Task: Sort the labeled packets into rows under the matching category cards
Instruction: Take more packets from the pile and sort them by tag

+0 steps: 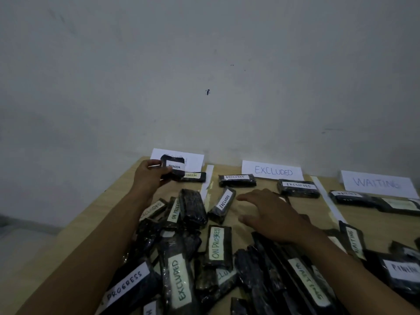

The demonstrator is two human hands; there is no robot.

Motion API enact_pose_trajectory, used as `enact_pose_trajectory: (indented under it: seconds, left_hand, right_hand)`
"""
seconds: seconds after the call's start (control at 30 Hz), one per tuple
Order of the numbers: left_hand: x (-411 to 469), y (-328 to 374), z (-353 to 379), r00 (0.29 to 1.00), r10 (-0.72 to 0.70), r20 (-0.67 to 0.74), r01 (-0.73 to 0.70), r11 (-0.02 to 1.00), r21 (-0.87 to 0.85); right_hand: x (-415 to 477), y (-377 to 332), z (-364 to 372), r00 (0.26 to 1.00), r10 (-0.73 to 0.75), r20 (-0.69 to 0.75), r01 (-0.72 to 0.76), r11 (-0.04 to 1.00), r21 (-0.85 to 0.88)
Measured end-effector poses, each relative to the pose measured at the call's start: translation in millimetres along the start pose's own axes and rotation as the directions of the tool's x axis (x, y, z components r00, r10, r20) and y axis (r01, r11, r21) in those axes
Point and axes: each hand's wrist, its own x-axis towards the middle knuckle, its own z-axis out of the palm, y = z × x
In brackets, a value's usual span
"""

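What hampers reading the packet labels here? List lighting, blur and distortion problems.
Head view: dim, flat light throughout, so the WAITING card reads faintly; wide-angle bending stretches the near packets at the bottom edge; the left hand holds a FINISH packet in front of the leftmost card, hiding its word; labels at the far right are soft.

dim, flat light | soft shadows | wide-angle bend at edges | slight blur

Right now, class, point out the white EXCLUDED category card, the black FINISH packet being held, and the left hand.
White EXCLUDED category card [272, 170]: head view, lettering.
Black FINISH packet [174, 166]: head view, white label.
Left hand [148, 176]: head view, back.
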Motion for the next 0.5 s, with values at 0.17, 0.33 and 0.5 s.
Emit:
enact_pose_trajectory:
  seconds: [0.17, 0.33, 0.5]
  left_hand:
    - [54.9, -29.7, -18.8, 0.99, -0.059, -0.129, 0.084, 0.976, 0.2]
    - [68.8, -45.1, -11.4, 0.976, 0.053, -0.213, 0.052, 0.886, 0.461]
    - [72.7, -51.4, -7.5, 0.974, 0.091, -0.208, 0.037, 0.839, 0.542]
  right_hand:
    - [10.5, -2.6, 25.4, 0.985, 0.015, 0.172, -0.002, 0.997, -0.079]
    - [13.1, -1.5, 30.5, 0.982, 0.013, 0.189, 0.003, 0.996, -0.084]
    - [13.2, -3.4, 29.8, 0.982, 0.015, 0.186, 0.001, 0.996, -0.087]
